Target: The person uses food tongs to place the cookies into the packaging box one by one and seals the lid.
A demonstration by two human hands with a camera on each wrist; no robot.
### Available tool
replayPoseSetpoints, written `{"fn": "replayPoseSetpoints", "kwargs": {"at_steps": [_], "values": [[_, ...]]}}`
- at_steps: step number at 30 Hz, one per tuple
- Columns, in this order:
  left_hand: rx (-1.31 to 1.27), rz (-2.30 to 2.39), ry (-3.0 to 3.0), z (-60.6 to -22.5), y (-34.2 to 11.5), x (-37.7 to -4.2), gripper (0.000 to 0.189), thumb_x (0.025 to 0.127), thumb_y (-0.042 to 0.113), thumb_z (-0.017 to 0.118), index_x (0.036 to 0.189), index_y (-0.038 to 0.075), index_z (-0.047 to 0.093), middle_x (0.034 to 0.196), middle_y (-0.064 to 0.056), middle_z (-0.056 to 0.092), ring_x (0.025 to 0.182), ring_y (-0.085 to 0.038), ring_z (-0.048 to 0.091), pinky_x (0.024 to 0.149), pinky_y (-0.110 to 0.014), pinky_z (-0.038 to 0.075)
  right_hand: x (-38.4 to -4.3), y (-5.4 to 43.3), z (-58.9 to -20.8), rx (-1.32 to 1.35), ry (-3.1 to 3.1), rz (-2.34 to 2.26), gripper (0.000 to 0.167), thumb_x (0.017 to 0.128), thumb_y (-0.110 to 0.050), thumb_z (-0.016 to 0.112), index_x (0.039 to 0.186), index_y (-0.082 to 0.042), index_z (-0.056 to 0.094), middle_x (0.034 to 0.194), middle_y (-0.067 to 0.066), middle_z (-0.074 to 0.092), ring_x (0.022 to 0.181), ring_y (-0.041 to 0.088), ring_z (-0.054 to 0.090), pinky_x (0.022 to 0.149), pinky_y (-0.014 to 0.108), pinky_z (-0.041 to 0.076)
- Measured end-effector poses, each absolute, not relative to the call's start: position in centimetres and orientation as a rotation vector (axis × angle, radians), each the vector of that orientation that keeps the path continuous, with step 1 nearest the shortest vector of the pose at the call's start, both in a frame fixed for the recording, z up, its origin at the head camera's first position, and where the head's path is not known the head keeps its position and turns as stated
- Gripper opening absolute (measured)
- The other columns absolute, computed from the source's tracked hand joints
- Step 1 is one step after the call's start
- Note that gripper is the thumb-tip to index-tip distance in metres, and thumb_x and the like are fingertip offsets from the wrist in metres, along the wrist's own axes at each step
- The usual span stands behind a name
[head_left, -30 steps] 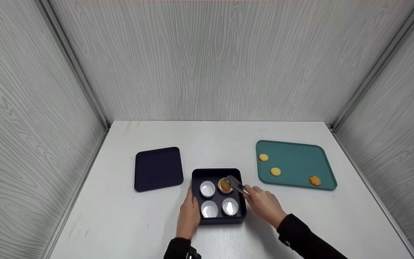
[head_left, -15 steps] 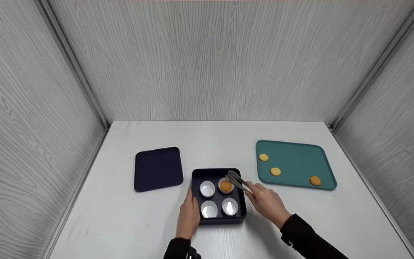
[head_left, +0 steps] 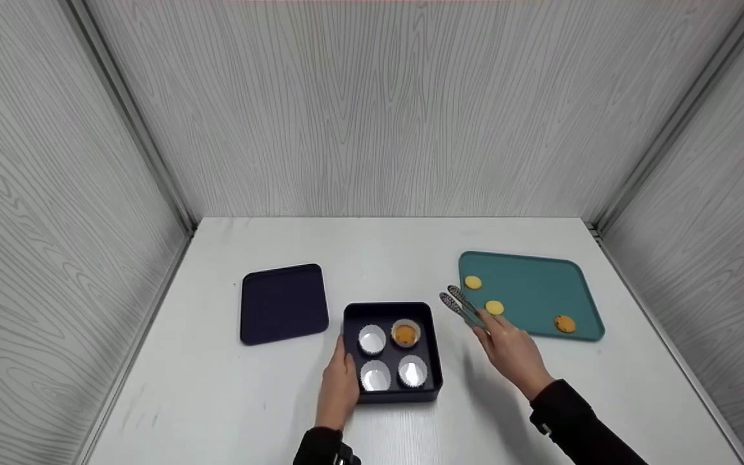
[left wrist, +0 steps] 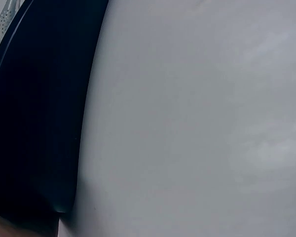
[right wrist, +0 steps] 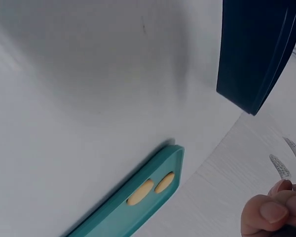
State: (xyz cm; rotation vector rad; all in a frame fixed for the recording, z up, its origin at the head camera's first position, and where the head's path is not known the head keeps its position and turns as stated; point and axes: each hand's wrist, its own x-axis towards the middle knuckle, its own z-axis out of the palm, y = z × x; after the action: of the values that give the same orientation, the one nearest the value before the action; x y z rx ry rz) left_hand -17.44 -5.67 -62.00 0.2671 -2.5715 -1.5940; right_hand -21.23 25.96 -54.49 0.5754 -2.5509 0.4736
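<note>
While the bench [head_left: 217, 387] carries a teal tray [head_left: 530, 287], the left hand [head_left: 338, 387] holds a navy box [head_left: 401, 397] at its left side, the right hand [head_left: 513, 355] grips metal tongs [head_left: 453, 305] near the tray, and the box's far-right baking cup [head_left: 405, 323] contains a cookie [head_left: 404, 335].

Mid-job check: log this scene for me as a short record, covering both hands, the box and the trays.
Left hand: rests against the left side of the dark box
Right hand: holds tongs, tips apart, nothing between them
Box contents: four pale cups; the back-right one holds an orange round
Teal tray: two yellow rounds toward the left, a speckled orange round near right
Dark tray: left of the box, apart from it
</note>
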Motion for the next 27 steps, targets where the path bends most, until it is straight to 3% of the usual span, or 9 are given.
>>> {"fn": "replayPoseSetpoints", "kwargs": {"at_steps": [10,17,27], "values": [[0.264,-1.609,-2.565,-61.9,-5.7,-17.4,0.052,0.11,0.016,0.04,0.159,0.002,0.033,0.154,-0.025,0.045,0.14,-0.043,0.046,0.117,-0.055,0.035,-21.8,29.5,-54.8,0.406,-2.684,0.461,0.039,0.098,-0.013,0.069,0.132,0.006,0.063,0.089,0.018,0.065,0.062,0.031,0.065,0.055,0.045,0.055],[0.276,-1.605,-2.568,-61.7,-5.7,-17.3,0.052,0.11,0.018,0.039,0.159,0.004,0.033,0.151,-0.025,0.048,0.139,-0.042,0.048,0.116,-0.055,0.038,-22.1,31.4,-55.6,0.342,-2.742,0.487,0.04,0.1,-0.013,0.067,0.131,0.011,0.061,0.096,0.024,0.067,0.067,0.034,0.066,0.057,0.047,0.055],[0.257,-1.593,-2.576,-61.7,-5.6,-17.3,0.051,0.11,0.017,0.039,0.159,0.004,0.034,0.152,-0.026,0.048,0.138,-0.043,0.048,0.116,-0.056,0.037,-22.3,32.8,-56.7,0.292,-2.803,0.483,0.042,0.1,-0.014,0.067,0.128,0.015,0.06,0.094,0.027,0.067,0.073,0.038,0.068,0.063,0.05,0.057]]}}
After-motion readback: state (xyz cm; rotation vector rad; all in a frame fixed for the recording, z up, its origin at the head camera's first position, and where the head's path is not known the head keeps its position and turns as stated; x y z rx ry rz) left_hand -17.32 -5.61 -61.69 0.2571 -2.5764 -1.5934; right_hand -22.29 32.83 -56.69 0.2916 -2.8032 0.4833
